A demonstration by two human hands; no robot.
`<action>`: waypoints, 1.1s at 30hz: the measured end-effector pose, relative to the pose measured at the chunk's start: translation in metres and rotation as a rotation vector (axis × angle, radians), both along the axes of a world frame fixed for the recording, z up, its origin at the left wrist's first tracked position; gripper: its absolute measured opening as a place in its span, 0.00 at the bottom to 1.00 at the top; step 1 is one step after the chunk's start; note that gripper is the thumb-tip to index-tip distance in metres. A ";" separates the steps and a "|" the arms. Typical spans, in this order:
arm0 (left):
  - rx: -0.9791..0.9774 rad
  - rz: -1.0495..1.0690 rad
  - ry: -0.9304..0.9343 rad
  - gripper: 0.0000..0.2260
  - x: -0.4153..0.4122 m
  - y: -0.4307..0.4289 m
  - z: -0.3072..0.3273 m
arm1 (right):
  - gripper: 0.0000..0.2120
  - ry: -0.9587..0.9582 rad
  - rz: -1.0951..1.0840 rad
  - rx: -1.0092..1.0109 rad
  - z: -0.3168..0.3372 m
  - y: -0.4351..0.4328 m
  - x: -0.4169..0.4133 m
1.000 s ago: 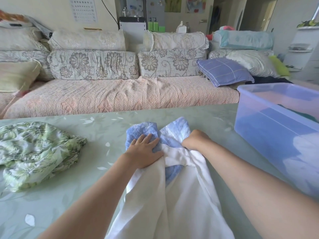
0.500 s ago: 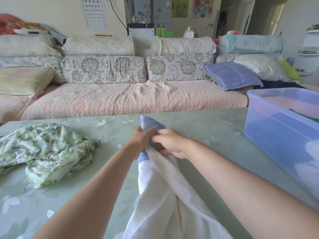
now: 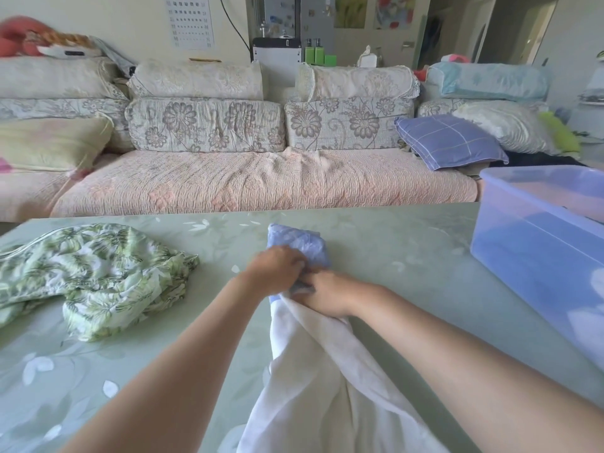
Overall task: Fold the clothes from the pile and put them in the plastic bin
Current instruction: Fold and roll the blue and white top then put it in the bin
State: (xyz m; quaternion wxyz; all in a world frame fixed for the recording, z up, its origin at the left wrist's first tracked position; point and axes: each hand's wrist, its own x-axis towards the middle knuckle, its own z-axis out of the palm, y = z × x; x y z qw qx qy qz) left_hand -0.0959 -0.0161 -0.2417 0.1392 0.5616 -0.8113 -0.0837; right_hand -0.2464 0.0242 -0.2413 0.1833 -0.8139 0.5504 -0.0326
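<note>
Left hand (image 3: 277,269) and right hand (image 3: 327,294), fingers curled, both grip the bunched blue-and-white garment (image 3: 313,371) on the table (image 3: 392,243). Wall chart (image 3: 191,19) print: too small to read.

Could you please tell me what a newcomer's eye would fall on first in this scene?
In the middle of the table, the left hand and right hand meet and grip a bunched white-and-blue cloth, its white part trailing toward the viewer. A crumpled green leafy cloth lies at the table's left, and a translucent bin stands at its right.
</note>
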 end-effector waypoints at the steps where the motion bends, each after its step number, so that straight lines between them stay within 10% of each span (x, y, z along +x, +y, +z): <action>1: 0.184 -0.020 0.001 0.14 0.002 0.004 -0.001 | 0.25 -0.027 -0.003 -0.003 0.001 0.003 0.001; 12: -0.109 -0.094 0.049 0.18 0.009 0.070 0.000 | 0.17 -0.123 -0.243 -0.110 0.034 0.074 -0.028; 20: -0.255 -0.151 0.126 0.13 0.019 0.144 0.016 | 0.30 -0.068 -0.381 0.447 0.047 0.132 -0.038; 23: -0.194 -0.227 0.054 0.08 0.020 0.176 0.021 | 0.26 0.054 -0.355 0.422 0.051 0.150 -0.035; 28: 0.101 -0.281 -0.336 0.35 0.004 0.230 -0.013 | 0.15 -0.010 -0.375 0.348 0.062 0.174 -0.031; 33: 0.175 -0.193 -0.270 0.30 -0.015 0.258 -0.021 | 0.24 -0.430 -0.381 0.312 0.072 0.188 -0.021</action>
